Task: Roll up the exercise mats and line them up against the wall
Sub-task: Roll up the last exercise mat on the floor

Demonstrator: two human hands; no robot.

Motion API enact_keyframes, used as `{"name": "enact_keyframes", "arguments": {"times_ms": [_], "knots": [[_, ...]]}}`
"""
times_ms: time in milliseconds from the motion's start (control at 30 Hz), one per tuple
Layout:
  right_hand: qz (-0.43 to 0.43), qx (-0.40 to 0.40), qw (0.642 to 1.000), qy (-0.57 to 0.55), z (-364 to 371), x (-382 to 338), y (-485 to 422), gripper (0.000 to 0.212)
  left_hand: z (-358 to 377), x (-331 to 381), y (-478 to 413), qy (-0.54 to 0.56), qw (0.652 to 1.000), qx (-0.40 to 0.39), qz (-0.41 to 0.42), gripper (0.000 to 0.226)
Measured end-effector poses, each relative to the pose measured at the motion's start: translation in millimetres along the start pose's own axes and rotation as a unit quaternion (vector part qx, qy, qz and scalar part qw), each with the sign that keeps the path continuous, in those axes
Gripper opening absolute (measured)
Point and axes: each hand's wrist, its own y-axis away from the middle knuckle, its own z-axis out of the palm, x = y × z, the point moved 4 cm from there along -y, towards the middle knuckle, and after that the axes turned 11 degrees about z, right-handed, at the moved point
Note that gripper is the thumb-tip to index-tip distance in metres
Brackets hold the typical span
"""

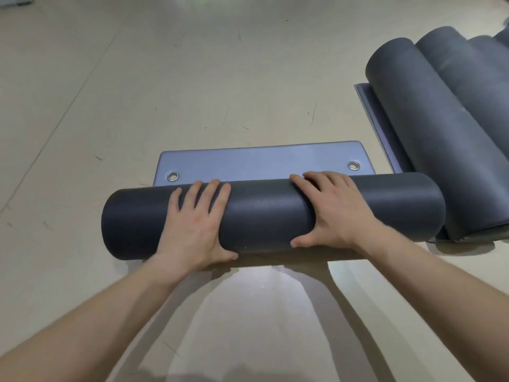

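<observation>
A dark grey exercise mat (264, 213) lies across the floor in front of me, almost fully rolled into a thick tube. Its last flat strip (261, 162) sticks out on the far side, with one metal eyelet (172, 176) near the left corner and another eyelet (354, 165) near the right. My left hand (197, 224) rests on the left half of the roll, fingers spread over the top and thumb on the near side. My right hand (333, 210) lies on the right half in the same way.
Several rolled grey mats (429, 119) lie side by side at the right, the nearest one close to the right end of my roll. A flat mat edge (369, 106) shows beneath them. Beige scuffed floor (137, 92) stretches to the left and ahead.
</observation>
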Motion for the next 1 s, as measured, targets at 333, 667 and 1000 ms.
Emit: {"name": "enact_keyframes", "arguments": {"times_ms": [333, 667, 1000], "knots": [[0.006, -0.002, 1.0, 0.02, -4.1, 4.4, -37.6, 0.144, -6.8, -9.9, -43.1, -0.029, 0.998, -0.055, -0.015, 0.14], [-0.035, -0.018, 0.995, 0.093, -5.7, -0.9, -42.5, 0.132, -24.6, -25.4, -71.6, 0.021, 0.988, -0.148, 0.045, 0.116], [-0.038, 0.009, 0.999, 0.031, 14.0, -24.9, 15.9, 0.147, -30.1, -39.9, -60.1, 0.248, 0.929, -0.276, 0.017, 0.122]]}}
